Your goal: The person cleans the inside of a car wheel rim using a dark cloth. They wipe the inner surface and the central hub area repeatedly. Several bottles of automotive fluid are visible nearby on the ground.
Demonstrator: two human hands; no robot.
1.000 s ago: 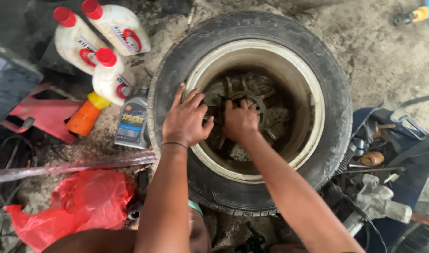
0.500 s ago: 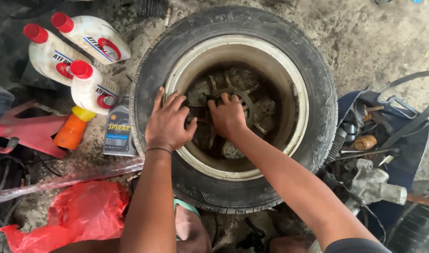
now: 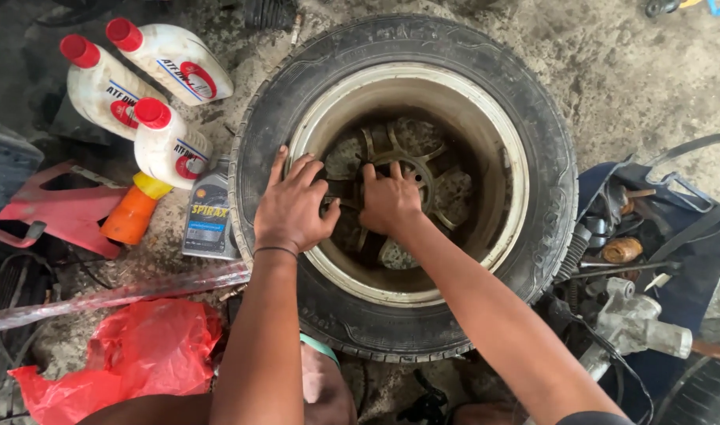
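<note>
So the tyre (image 3: pixel 533 260) was lying flat on the dirty floor with its wheel rim (image 3: pixel 486 126) facing up, and the person was crouched right over it, both arms down the middle. The left hand (image 3: pixel 293 206) sat on the near-left edge of the rim, fingers (image 3: pixel 301 169) spread wide and flat, pressing down rather than holding anything. The right hand (image 3: pixel 389 202) was deeper in, just right of those fingers, resting on the spokes (image 3: pixel 423 169) by the hub; its fingers were curled, but I couldn't tell whether they gripped anything. The two hands nearly touched. Off past the left fingers lay three white bottles with red caps (image 3: pixel 167 142), an orange bottle (image 3: pixel 132 212) and a grey oil bottle (image 3: pixel 209 216).
</note>
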